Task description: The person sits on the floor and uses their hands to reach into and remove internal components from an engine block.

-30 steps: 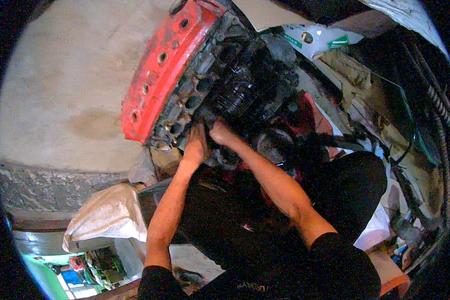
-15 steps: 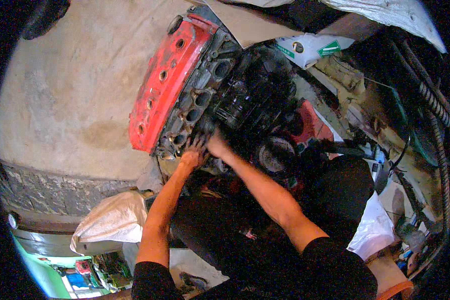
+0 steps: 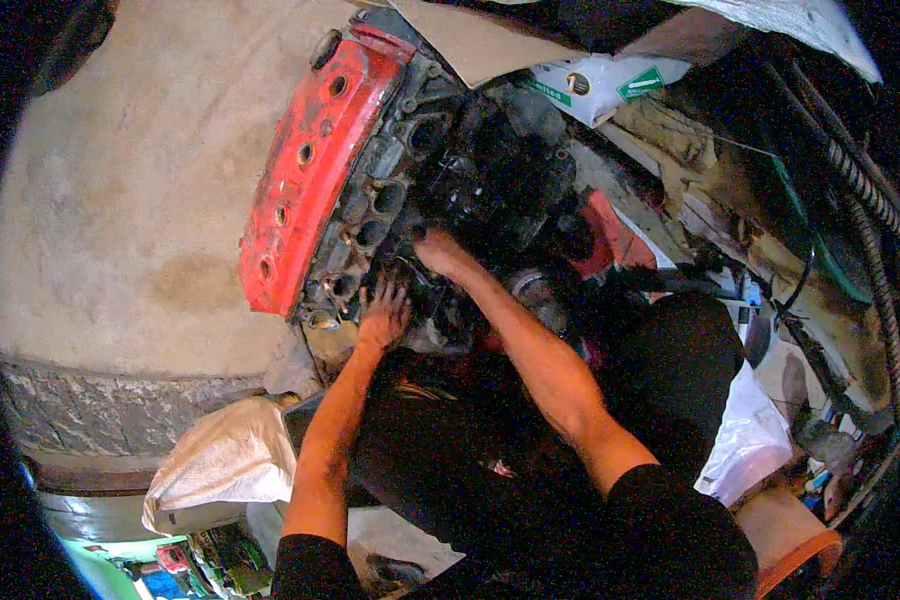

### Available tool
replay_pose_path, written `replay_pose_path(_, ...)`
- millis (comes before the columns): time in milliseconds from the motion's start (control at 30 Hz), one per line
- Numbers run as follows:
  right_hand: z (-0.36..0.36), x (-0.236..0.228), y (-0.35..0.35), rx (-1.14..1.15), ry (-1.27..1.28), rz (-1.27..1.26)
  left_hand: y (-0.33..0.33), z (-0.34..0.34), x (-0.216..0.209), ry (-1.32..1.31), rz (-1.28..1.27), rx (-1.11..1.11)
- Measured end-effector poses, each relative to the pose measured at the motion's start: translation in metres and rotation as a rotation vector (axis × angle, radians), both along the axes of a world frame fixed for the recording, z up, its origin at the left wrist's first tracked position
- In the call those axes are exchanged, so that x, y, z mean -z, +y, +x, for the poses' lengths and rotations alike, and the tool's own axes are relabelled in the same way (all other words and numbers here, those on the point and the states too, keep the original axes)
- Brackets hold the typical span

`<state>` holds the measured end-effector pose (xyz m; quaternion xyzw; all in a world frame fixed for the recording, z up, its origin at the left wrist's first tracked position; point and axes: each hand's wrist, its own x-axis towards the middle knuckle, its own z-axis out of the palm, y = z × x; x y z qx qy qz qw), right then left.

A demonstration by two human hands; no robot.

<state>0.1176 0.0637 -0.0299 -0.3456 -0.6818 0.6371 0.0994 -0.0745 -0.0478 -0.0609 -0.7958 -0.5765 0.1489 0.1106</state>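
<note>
A greasy engine [image 3: 490, 180] lies in front of me, with a red valve cover [image 3: 315, 165] along its left side. Beside the cover runs the grey metal cylinder head [image 3: 378, 170], with a row of round ports. My left hand [image 3: 385, 312] rests on the near end of the engine below these ports, its fingers spread. A little farther off and to the right, my right hand [image 3: 437, 250] is closed against the dark engine block. Whatever it grips is lost in shadow. Both hands look smeared with grease.
Concrete floor [image 3: 150, 200] stretches to the left. A pale plastic bag [image 3: 232, 455] is near my left forearm. On the right lie a red piece [image 3: 615, 235], a ribbed hose [image 3: 875, 240] and a white bag [image 3: 745, 440]. Cardboard [image 3: 480, 45] and a white-green box [image 3: 610, 88] stand beyond the engine.
My right hand has moved away from the left hand, farther along the engine block. My left hand's fingers now show spread out. The whole view has shifted slightly.
</note>
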Motion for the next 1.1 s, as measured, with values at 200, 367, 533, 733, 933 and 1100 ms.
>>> replay_pose_path(200, -0.025, 0.040, -0.003, 0.774, -0.012, 0.505, 0.016, 0.024, -0.016, -0.073, 0.031, 0.015)
replay_pose_path(367, -0.037, 0.024, -0.029, 0.961, 0.227, 0.455, 0.019, 0.010, 0.001, 0.054, -0.109, -0.049)
replay_pose_path(533, -0.008, 0.003, 0.005, 0.224, -0.036, 0.070, 0.010, 0.012, -0.012, -0.030, -0.043, -0.008)
replay_pose_path(733, -0.011, 0.045, -0.022, 0.590, 0.308, 0.348, 0.011, 0.003, 0.004, 0.022, 0.003, -0.011)
replay_pose_path(933, -0.024, 0.055, 0.003, 0.604, 0.189, 0.359, 0.017, 0.007, 0.001, -0.052, 0.015, 0.018)
replay_pose_path(1100, -0.034, 0.041, -0.017, 0.616, 0.214, 0.451, 0.011, 0.013, -0.009, 0.001, -0.080, -0.082)
